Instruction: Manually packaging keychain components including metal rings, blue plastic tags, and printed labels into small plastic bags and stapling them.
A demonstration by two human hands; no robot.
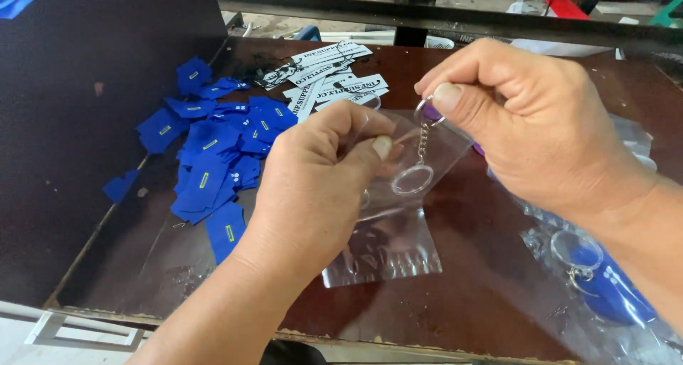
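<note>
My left hand (313, 187) pinches a small clear plastic bag (398, 215) by its upper edge, above a dark brown table (484, 279). My right hand (526, 123) holds a metal keyring (427, 112) between thumb and fingers. From it a short chain hangs with a clear round ring (413, 180) at its end, which lies against or inside the bag's mouth; I cannot tell which.
A heap of blue fabric tags (213, 151) lies on the left of the table. White printed card labels (327, 77) are spread at the back. Bagged blue keychains (605, 287) sit at the right under my right forearm. A dark board (85, 109) stands at left.
</note>
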